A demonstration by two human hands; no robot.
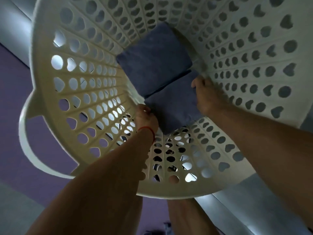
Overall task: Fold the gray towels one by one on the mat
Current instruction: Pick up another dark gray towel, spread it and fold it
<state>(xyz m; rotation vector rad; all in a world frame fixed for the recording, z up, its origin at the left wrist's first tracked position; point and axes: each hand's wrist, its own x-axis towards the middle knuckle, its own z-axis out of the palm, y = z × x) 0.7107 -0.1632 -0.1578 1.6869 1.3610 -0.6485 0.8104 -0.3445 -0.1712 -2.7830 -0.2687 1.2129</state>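
Note:
Two folded gray-blue towels lie at the bottom of a white perforated laundry basket (88,99). The far folded towel (154,60) rests flat. The near folded towel (174,106) sits right against it. My left hand (146,116) grips the near towel's left edge, a red string round that wrist. At the right edge of the same towel, my right hand (205,95) holds it with fingers curled over the side. Both forearms reach down into the basket.
The basket's rim and its handle loop (28,141) are at the left. A purple mat (13,102) lies under and around the basket. Pale floor shows at the right and upper left. A leg (188,217) is below the rim.

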